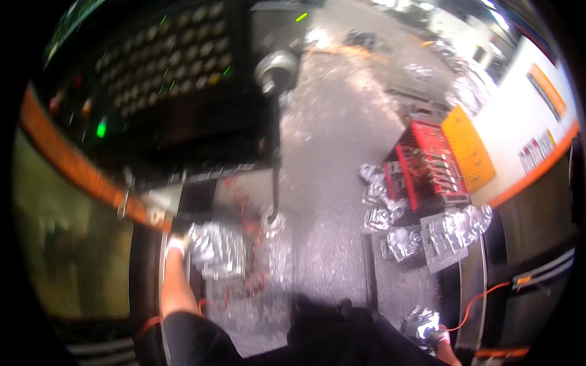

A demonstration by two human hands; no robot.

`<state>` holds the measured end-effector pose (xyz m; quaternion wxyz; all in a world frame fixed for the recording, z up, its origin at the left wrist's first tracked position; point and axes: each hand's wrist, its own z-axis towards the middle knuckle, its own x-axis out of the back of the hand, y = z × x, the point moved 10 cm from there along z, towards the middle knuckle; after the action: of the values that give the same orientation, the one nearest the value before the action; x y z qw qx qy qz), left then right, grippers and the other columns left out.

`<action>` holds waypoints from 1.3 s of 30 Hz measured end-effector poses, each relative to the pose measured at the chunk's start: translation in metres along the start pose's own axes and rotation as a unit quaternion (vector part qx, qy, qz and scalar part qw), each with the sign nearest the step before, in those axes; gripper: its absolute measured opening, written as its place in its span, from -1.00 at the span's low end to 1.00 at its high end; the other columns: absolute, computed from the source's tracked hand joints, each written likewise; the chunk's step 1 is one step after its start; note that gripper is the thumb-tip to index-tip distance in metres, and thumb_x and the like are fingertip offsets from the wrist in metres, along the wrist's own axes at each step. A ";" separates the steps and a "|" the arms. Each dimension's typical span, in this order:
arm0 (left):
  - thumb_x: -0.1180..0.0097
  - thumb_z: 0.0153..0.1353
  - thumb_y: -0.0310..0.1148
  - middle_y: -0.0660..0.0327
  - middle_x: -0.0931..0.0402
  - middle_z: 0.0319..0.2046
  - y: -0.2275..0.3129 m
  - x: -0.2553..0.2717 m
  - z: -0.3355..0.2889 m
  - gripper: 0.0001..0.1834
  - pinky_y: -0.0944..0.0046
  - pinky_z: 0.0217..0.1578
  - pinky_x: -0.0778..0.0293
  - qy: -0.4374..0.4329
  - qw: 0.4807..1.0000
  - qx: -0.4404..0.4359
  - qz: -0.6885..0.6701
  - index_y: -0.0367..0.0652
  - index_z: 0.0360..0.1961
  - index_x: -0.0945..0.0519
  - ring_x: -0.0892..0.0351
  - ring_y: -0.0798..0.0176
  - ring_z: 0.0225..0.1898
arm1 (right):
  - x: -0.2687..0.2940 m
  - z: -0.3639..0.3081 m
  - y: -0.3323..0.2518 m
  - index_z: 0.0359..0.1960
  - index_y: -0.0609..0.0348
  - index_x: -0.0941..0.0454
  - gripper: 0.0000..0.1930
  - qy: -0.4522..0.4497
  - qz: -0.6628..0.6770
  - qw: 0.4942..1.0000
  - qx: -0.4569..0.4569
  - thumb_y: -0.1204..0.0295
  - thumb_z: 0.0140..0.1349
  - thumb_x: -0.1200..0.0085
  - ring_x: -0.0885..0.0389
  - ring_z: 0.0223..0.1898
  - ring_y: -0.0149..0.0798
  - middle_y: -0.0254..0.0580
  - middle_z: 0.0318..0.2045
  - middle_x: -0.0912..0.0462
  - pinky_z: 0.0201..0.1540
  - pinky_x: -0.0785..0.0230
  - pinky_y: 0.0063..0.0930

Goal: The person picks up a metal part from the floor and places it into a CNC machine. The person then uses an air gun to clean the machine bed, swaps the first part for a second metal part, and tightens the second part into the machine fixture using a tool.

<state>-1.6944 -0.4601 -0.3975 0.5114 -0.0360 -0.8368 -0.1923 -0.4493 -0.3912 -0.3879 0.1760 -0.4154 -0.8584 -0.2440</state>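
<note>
At the lower right, my right hand (pixel 441 337) grips a silvery metal casting (pixel 420 320) by its near right side. My left hand (pixel 177 245) reaches to the orange-edged machine at the left, right beside a batch of ribbed metal castings (pixel 218 251). Motion blur smears its fingers, so whether it touches a casting or the machine's edge does not show. A coiled orange hose (pixel 255 283) hangs just right of these castings. More castings (pixel 455 232) lie on a grey board (pixel 442 261) at the right, beyond my right hand.
A dark control panel with rows of buttons (pixel 171 55) fills the upper left. An orange rail (pixel 79 161) edges the machine below it. A red tool cart (pixel 427 161) with a yellow pegboard (pixel 469 146) stands at the right. Another orange hose (pixel 479 299) runs near my right hand.
</note>
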 end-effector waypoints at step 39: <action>-0.04 0.14 -0.47 0.05 -0.66 -0.02 0.104 0.058 -0.119 -0.43 0.08 0.00 -0.55 -0.108 0.949 -0.177 0.238 0.20 0.21 -0.54 -0.66 -0.04 0.01 | 0.010 -0.015 -0.025 -0.11 0.07 -0.60 -0.75 0.005 0.651 0.727 -0.220 0.23 0.31 -0.07 -0.60 -0.17 -0.39 -0.36 -0.22 -0.64 -0.15 -0.48 -0.42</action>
<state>-1.5953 -0.4146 -0.2697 0.4342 -0.3443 -0.8068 -0.2051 -0.4740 -0.4070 -0.3769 0.1997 -0.8981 -0.2990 -0.2532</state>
